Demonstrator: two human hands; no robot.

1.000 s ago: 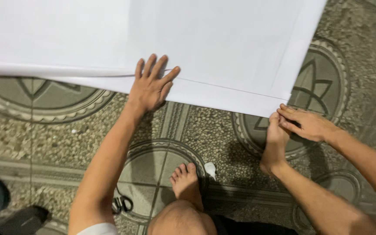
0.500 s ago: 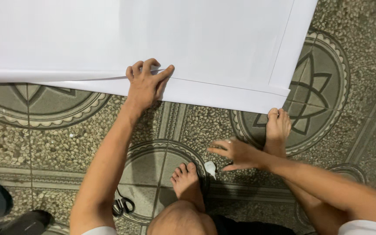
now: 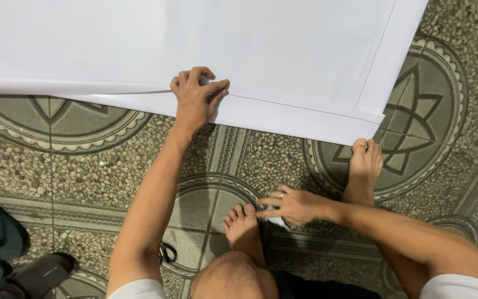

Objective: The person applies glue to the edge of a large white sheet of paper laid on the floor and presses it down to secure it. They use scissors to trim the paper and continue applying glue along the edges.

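The left hand [image 3: 196, 95] pinched the near edge of the white sheet [image 3: 250, 50], which lay spread over the far part of the patterned floor [image 3: 84, 166]. The right hand [image 3: 293, 206] rested low on the floor just right of a bare foot [image 3: 243, 226], its grip narrow around a small pale object [image 3: 276, 220] beneath the fingers. Scissors [image 3: 166, 253] lay near the left forearm.
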